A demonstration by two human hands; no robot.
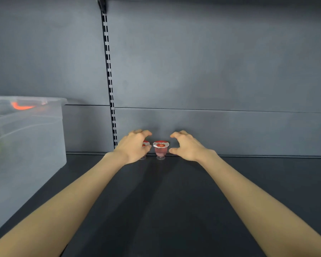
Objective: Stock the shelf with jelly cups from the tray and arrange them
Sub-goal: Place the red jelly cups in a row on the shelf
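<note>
**Left hand**: the forearm enters from 7 o'clock, palm down. The fingers arch over the left jelly cup. Contact cannot be told, so neither can any grip.

**Right hand**: the forearm enters from 5 o'clock. The fingers are loosely clawed and hold nothing. The thumb tip is just beside the right jelly cup, at its 3 o'clock.

**Right jelly cup**: upright, footed, pink contents. It stands at the rear of the shelf, near the back panel.

**Left jelly cup**: close by at the right cup's 9 o'clock, mostly hidden behind the left hand. Only its lid edge and foot show.

**Lids**: red and white with a red fruit picture; no writing is legible.

**Tray**: translucent, at 9 o'clock, cut off by the frame edge. The contents are blurred, with one orange patch.
</note>
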